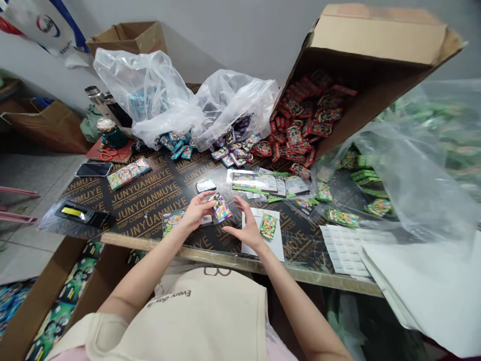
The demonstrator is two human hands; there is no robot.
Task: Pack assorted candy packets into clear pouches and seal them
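My left hand [195, 210] pinches a small purple, multicoloured packet [221, 208] and holds it just above the dark plywood tabletop [150, 200]. My right hand [246, 228] hovers beside the packet with its fingers spread and curved, holding nothing. A green packet [268, 225] lies on a white sheet [276, 243] right next to my right hand. A blue packet [206, 185] rests just beyond my hands, and another packet [171, 220] lies under my left wrist.
A tipped cardboard box [376, 55] spills red packets [300, 130] at the back right. Clear plastic bags [150, 95] hold blue and purple packets [235, 145]. Green packets [361, 175] lie under plastic at right. Label sheets [343, 248], a phone [93, 169], scissors [107, 153] and floor boxes [48, 306] surround the table.
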